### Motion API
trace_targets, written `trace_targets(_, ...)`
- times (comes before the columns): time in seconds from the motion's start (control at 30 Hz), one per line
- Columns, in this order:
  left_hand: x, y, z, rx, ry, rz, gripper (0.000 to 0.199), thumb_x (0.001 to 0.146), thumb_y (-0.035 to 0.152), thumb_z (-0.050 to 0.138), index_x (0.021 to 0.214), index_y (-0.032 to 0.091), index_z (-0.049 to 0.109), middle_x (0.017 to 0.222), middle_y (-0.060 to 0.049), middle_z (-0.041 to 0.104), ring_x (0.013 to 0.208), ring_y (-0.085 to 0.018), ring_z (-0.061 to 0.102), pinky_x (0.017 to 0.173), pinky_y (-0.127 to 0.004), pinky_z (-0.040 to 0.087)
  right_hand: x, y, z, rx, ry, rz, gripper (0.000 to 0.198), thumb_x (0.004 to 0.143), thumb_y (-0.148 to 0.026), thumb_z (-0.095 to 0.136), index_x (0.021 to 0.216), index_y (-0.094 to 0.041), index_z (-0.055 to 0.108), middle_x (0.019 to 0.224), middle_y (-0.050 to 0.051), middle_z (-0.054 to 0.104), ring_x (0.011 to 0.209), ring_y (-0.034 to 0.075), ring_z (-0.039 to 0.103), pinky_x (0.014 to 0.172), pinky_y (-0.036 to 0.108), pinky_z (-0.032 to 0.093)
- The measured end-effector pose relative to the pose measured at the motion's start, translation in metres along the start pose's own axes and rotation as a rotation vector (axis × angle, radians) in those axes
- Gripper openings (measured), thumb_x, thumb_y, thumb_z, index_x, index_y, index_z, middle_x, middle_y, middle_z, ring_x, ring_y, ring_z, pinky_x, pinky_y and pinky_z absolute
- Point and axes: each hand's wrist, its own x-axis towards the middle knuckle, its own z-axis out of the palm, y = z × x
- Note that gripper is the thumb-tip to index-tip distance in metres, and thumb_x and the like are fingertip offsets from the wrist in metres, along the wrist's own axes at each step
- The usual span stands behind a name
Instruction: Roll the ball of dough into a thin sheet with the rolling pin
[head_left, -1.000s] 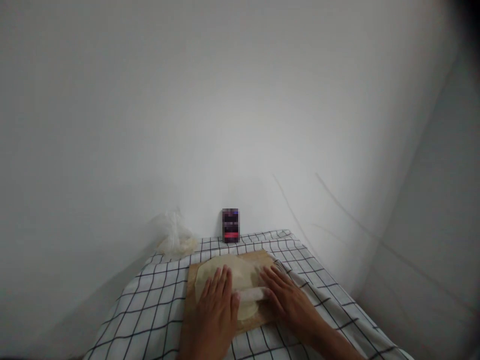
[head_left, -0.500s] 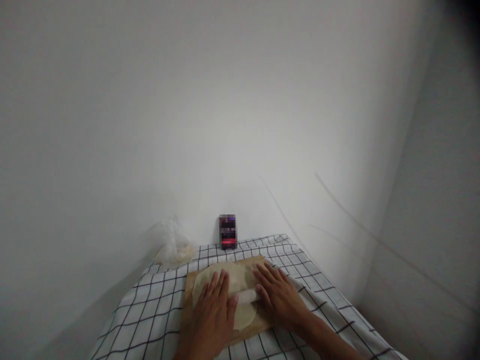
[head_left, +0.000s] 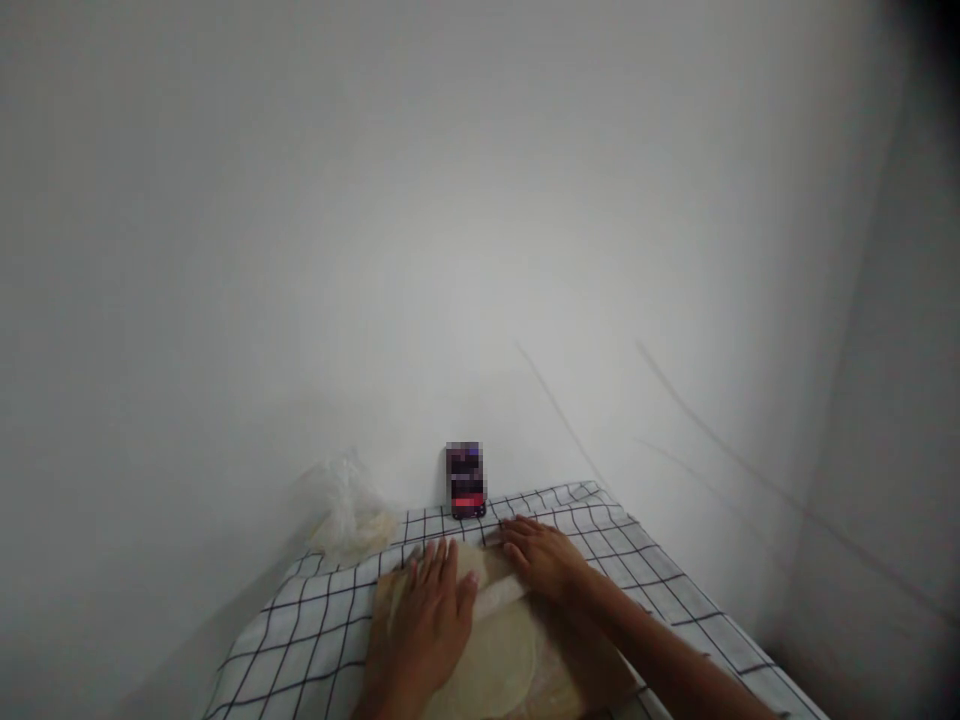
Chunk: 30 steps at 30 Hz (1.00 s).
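My left hand (head_left: 429, 625) lies over the left end of a pale rolling pin (head_left: 499, 597), its fingers stretched forward and the thumb apart. On the pin's other end rests my right hand (head_left: 546, 560), with its fingers extended flat toward the wall. Only the middle of the pin shows between the hands. Beneath it a wide, thin sheet of pale dough (head_left: 491, 665) is spread on a brown board (head_left: 581, 660). The palms cover parts of the pin and the dough's left side.
A white cloth with black grid lines (head_left: 300, 630) covers the table. Against the white wall (head_left: 480, 250) leans a phone (head_left: 466, 482) with a blurred screen. A clear plastic bag (head_left: 349, 520) with something pale inside sits at the back left.
Both hands and the rolling pin have moved forward over the dough, and more dough shows on the near side. The board sits lower in view and my view has shifted slightly.
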Motion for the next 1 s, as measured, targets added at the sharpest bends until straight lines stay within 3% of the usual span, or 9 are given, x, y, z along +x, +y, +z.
trace_targets(0.1,-0.001,0.022,-0.015,0.003,0.002,-0.144,0.058,0.105,0.046,0.039,0.148,0.01,0.052,0.151,-0.019,0.055,0.142,-0.035,0.05,0.112,-0.057,0.048,-0.019,0.003,0.006,0.003,0.013,0.002,0.05,0.108,-0.04,0.029,0.147,-0.025,0.058,0.16,0.008,0.047,0.153,0.028,0.034,0.123,0.054,0.03)
trace_targets(0.23,-0.004,0.04,-0.03,-0.032,-0.015,-0.174,0.065,0.105,0.055,0.038,0.15,0.01,0.05,0.152,-0.018,0.053,0.142,-0.036,0.05,0.112,-0.058,0.047,-0.053,-0.004,0.004,-0.008,0.064,0.009,0.053,0.11,-0.043,0.027,0.151,-0.022,0.053,0.162,0.01,0.042,0.153,0.03,0.034,0.123,0.055,0.031)
trace_targets(0.4,-0.028,0.043,-0.042,-0.076,0.032,-0.028,0.067,0.103,0.056,0.04,0.155,0.014,0.044,0.157,-0.014,0.048,0.142,-0.034,0.051,0.11,-0.051,0.049,-0.101,-0.022,0.002,0.012,0.071,0.045,0.051,0.109,-0.047,0.033,0.153,-0.029,0.05,0.16,0.004,0.045,0.151,0.031,0.038,0.125,0.058,0.031)
trace_targets(0.53,-0.056,0.039,-0.049,-0.092,0.066,0.134,0.075,0.1,0.061,0.043,0.164,0.025,0.025,0.158,-0.007,0.049,0.139,-0.031,0.054,0.113,-0.044,0.046,-0.137,-0.029,0.008,0.043,0.026,0.038,0.049,0.107,-0.052,0.039,0.155,-0.043,0.043,0.161,-0.003,0.043,0.151,0.033,0.037,0.125,0.062,0.03)
trace_targets(0.63,-0.069,0.037,-0.05,-0.06,0.091,0.182,0.073,0.102,0.055,0.042,0.165,0.031,0.013,0.155,-0.001,0.053,0.135,-0.025,0.058,0.107,-0.036,0.049,-0.151,-0.032,0.01,0.047,-0.049,0.033,0.05,0.105,-0.057,0.04,0.155,-0.051,0.038,0.161,-0.007,0.038,0.15,0.036,0.037,0.122,0.068,0.031)
trace_targets(0.73,-0.07,0.037,-0.05,-0.031,0.13,0.197,0.074,0.103,0.054,0.041,0.166,0.027,0.01,0.153,-0.002,0.055,0.132,-0.023,0.061,0.101,-0.034,0.053,-0.145,-0.035,0.004,0.042,-0.035,0.031,0.052,0.106,-0.059,0.035,0.157,-0.049,0.035,0.163,-0.007,0.036,0.153,0.034,0.032,0.123,0.069,0.025)
trace_targets(0.83,-0.061,0.037,-0.051,-0.047,0.136,0.185,0.079,0.102,0.058,0.042,0.166,0.022,0.013,0.154,-0.007,0.053,0.134,-0.026,0.06,0.102,-0.037,0.054,-0.117,-0.035,-0.005,0.004,0.028,0.036,0.053,0.107,-0.056,0.03,0.156,-0.038,0.044,0.163,-0.001,0.041,0.155,0.031,0.028,0.126,0.065,0.019)
trace_targets(1.0,-0.036,0.026,-0.04,-0.086,0.095,0.088,0.063,0.104,0.05,0.045,0.159,0.021,0.038,0.151,-0.012,0.056,0.136,-0.03,0.058,0.106,-0.043,0.055,-0.05,-0.03,-0.015,-0.038,0.021,0.042,0.054,0.108,-0.051,0.028,0.149,-0.028,0.055,0.16,0.008,0.048,0.153,0.031,0.033,0.123,0.063,0.021)
